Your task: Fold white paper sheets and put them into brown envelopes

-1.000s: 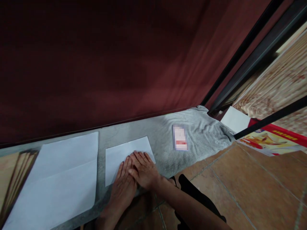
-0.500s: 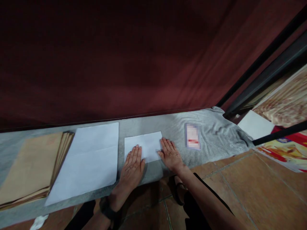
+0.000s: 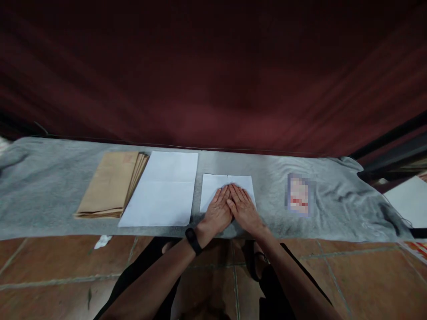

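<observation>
A folded sheet of white paper (image 3: 213,181) lies flat on the grey cloth in front of me, a crease showing near the middle of its far edge. My left hand (image 3: 217,209) rests flat on it, fingers stretched out. Beside it, my right hand (image 3: 243,209) also presses flat on the paper, and the two hands touch at the fingertips. Both hands cover the near middle of the sheet. To the left is a stack of larger white paper (image 3: 163,189), with a fold line across it.
Several brown envelopes (image 3: 106,182) lie left of the large white paper. A blurred-out small packet (image 3: 299,195) sits to the right on the grey cloth (image 3: 43,191). Behind hangs a dark red curtain (image 3: 213,89). A crumpled white scrap (image 3: 103,241) lies on the tiled floor.
My hands have come together from the two sides of the small paper to its middle. The view has turned, so things on the cloth appear farther right.
</observation>
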Available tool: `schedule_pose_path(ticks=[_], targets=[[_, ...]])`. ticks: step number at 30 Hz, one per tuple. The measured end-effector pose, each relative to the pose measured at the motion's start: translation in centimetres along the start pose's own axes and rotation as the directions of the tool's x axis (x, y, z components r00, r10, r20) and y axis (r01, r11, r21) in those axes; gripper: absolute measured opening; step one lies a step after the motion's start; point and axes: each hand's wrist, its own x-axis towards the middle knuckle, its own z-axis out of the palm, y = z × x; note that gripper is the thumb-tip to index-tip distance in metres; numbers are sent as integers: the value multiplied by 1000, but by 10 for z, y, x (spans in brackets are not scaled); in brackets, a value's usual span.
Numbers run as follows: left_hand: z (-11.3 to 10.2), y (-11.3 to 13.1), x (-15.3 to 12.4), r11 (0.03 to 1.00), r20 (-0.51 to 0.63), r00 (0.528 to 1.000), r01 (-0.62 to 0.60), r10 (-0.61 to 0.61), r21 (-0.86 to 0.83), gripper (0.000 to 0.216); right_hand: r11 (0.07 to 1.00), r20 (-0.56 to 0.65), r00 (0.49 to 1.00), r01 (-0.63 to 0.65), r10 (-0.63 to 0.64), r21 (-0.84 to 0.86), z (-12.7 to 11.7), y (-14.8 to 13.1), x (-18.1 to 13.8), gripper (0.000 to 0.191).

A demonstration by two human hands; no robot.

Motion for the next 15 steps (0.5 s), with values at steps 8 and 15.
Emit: schedule_pose_path(ticks=[8, 15], targets=[[4, -7, -9, 999, -76, 996, 43, -41, 32, 62, 977, -66, 998, -13, -1, -213, 5, 31, -6, 57], [-5, -13, -15, 996, -62, 995, 79, -76, 43, 70, 955, -64, 997, -56, 39, -293, -1, 49, -11, 60]])
